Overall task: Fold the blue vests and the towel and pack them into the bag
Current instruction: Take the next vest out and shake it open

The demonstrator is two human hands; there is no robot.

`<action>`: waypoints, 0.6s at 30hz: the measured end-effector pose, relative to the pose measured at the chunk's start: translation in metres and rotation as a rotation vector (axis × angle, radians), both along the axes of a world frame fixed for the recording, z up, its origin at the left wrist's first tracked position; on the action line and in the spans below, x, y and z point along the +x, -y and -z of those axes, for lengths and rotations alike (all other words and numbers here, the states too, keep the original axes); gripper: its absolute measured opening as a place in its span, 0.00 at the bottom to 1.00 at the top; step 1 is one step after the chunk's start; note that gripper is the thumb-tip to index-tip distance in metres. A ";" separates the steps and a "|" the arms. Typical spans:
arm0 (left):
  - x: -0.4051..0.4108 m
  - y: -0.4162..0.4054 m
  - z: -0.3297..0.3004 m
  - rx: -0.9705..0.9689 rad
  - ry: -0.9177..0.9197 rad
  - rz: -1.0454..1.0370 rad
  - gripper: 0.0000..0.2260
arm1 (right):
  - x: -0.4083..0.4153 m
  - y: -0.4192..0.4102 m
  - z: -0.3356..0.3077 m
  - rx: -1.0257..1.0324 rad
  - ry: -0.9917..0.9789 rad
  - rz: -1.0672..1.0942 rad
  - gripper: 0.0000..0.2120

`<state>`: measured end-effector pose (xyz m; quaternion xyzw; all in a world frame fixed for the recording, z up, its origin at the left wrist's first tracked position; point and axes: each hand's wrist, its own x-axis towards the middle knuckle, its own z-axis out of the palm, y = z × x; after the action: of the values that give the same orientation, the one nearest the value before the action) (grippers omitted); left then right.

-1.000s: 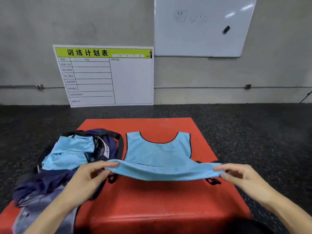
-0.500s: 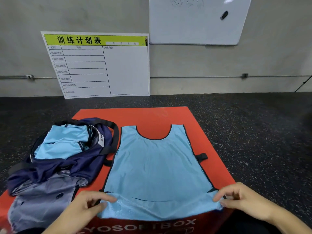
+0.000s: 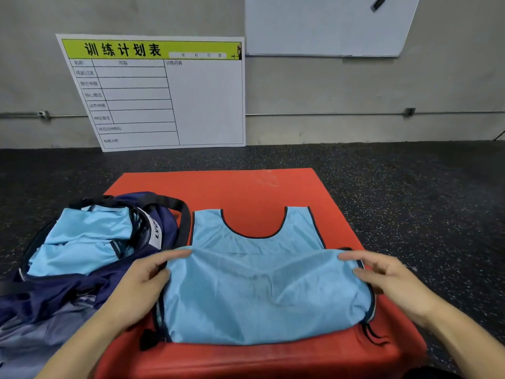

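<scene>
Both hands pinch the folded-over hem of a blue vest [image 3: 262, 294] on the red box [image 3: 246, 187], left hand [image 3: 142, 285] and right hand [image 3: 388, 280] at opposite corners; the bag [image 3: 90, 269] beside it holds another vest [image 3: 82, 239].

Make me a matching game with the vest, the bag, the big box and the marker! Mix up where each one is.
Things:
1. vest
2. bag
3. red box
4. marker

Places:
A. on the whiteboard
B. on the dark floor, under everything
C. lying folded on the red box, between both hands
D. on the left, with blue cloth inside

Pairs: 1-C, 2-D, 3-B, 4-A
</scene>
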<state>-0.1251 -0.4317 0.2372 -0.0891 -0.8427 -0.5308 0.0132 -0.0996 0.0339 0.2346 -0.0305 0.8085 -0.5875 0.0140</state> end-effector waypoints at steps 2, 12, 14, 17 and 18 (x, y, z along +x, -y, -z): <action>-0.033 -0.001 0.000 -0.043 -0.026 -0.027 0.28 | -0.031 0.003 -0.003 -0.007 -0.011 0.027 0.20; -0.189 -0.016 0.043 -0.322 -0.066 -0.083 0.29 | -0.187 0.002 0.033 0.237 -0.047 0.088 0.21; -0.208 -0.016 0.060 -0.384 -0.034 -0.087 0.29 | -0.205 0.001 0.046 0.289 -0.018 0.079 0.19; -0.224 -0.015 0.085 -0.467 0.019 -0.098 0.29 | -0.224 0.002 0.066 0.355 0.027 0.042 0.19; -0.228 -0.013 0.092 -0.479 0.024 -0.107 0.29 | -0.228 0.001 0.071 0.364 0.032 0.036 0.19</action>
<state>-0.3529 -0.4185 0.1450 -0.0386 -0.9482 -0.3152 0.0100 -0.3276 0.0326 0.1637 -0.0035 0.9017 -0.4319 0.0215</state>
